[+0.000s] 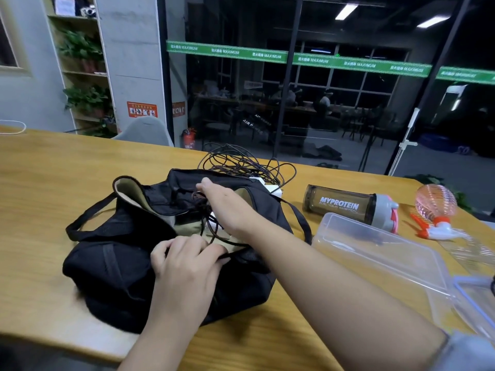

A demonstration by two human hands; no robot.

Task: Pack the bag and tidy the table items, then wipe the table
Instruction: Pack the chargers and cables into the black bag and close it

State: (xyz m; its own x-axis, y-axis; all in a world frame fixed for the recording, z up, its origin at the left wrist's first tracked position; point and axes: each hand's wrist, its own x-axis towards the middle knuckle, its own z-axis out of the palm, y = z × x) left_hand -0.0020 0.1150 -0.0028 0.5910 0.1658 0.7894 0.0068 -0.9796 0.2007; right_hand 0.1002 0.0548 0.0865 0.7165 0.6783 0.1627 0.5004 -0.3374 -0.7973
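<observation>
A black bag (112,269) with a beige lining lies open on the wooden table (53,178). My left hand (184,261) grips the near edge of the bag's opening. My right hand (225,204) reaches into the opening and holds a dark cable together with something white. The rest of the dark cable (241,164) lies in a loose tangle behind the bag, next to a white charger (270,187).
Right of the bag lie a dark shaker bottle (345,206), a clear plastic box (380,253) with its blue-rimmed lid (476,290), a pink spray bottle (436,210) and an orange comb (417,223). A grey chair (146,132) stands behind the table.
</observation>
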